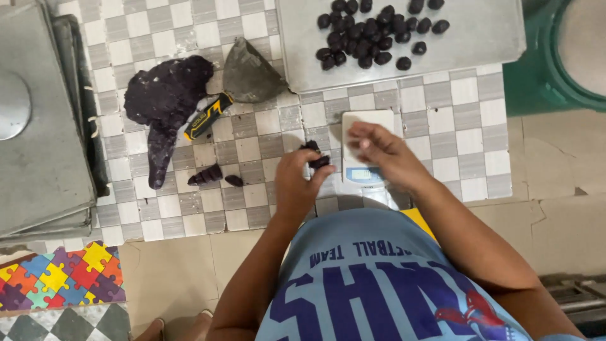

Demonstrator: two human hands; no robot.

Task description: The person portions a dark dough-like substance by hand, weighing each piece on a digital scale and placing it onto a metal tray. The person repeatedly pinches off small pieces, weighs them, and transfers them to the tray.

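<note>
My left hand pinches a small piece of dark purple dough beside a small white kitchen scale on the checkered mat. My right hand hovers over the scale's platform, fingers loosely apart, holding nothing that I can see. A large lump of the same dark dough lies at the left. Two small cut pieces rest near it. A grey metal tray at the top holds several dark dough balls.
A scraper with a black and yellow handle lies next to the big lump. Stacked grey trays stand at the left. A green bucket is at the top right. A colourful puzzle mat lies on the floor.
</note>
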